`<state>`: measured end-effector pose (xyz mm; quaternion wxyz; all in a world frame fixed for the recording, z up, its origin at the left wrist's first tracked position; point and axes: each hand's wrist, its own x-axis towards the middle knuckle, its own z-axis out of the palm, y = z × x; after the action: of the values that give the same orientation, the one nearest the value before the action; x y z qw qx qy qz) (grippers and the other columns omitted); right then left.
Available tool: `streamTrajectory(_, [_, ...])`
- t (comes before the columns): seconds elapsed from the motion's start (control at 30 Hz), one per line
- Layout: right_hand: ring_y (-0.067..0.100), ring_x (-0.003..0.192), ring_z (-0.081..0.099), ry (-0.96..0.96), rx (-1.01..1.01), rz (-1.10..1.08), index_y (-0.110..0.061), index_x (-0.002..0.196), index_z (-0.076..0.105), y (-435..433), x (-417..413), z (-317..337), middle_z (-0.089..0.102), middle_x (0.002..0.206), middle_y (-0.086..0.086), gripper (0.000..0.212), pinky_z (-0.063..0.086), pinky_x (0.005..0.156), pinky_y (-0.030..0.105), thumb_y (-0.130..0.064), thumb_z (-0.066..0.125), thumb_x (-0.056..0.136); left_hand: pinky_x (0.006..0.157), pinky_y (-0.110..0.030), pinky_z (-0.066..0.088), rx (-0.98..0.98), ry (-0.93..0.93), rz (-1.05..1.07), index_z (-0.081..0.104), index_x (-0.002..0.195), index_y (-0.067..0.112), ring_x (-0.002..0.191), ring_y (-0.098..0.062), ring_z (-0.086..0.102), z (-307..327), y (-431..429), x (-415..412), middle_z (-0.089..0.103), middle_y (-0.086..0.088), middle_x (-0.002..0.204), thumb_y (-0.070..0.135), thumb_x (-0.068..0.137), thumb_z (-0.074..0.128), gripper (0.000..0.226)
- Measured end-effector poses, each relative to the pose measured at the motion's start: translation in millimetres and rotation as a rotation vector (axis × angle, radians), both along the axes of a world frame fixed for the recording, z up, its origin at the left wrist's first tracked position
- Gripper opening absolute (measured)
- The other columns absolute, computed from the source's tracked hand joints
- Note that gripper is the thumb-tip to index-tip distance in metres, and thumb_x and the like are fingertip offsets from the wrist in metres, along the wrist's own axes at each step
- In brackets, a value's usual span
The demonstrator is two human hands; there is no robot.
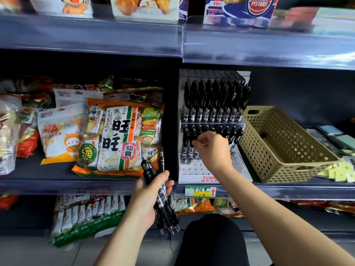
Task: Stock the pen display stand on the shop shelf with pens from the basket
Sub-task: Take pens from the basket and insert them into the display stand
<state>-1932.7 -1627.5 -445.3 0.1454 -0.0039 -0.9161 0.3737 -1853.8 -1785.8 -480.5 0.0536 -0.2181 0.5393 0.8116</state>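
The pen stand (212,121) sits on the middle shelf (288,191), at about one o'clock from the picture's centre, its upper rows packed with black pens. The right hand (212,148) is at the lower row, fingertips pinched together on the top of a pen (192,140) standing there. The left hand (148,198), at seven o'clock from the stand, is wrapped around a bundle of black pens (163,192). The tan basket (284,144) stands just beside the stand at three o'clock. Snack bags (119,135) lie at nine o'clock.
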Motion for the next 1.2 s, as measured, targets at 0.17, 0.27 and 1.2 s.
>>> streamTrajectory(0.17, [0.011,0.064,0.054,0.046,-0.201,-0.054,-0.015,0.087,0.058,2.5,13.4,-1.6,0.057,0.076,-0.005,0.015,0.039,0.053,0.018,-0.028,0.066,0.086,0.066,-0.029,0.052,0.014,0.04,-0.022,0.06,0.096,0.008,0.064,-0.013,0.067,5.2,3.6,3.3,0.072,-0.002,0.065,0.013,0.079,0.072,0.022])
streamTrajectory(0.27, [0.006,0.064,0.054,-0.079,-0.241,0.147,-0.012,0.092,0.064,-0.7,30.1,0.5,0.058,0.074,-0.008,0.019,0.04,0.056,0.016,-0.031,0.061,0.089,0.063,-0.027,0.05,0.004,0.056,-0.037,0.06,0.094,0.01,0.062,-0.011,0.067,8.4,7.3,5.1,0.071,0.0,0.064,0.013,0.079,0.072,0.019])
streamTrajectory(1.2, [0.015,0.062,0.064,-0.286,-0.819,0.297,-0.002,0.097,0.045,7.9,53.1,4.9,0.065,0.091,0.015,0.015,0.049,0.056,0.023,-0.016,0.043,0.099,0.061,-0.027,0.058,0.507,0.03,0.238,0.046,0.069,0.013,0.062,-0.014,0.05,2.8,10.7,-17.5,0.045,0.002,0.062,0.02,0.092,0.054,0.026])
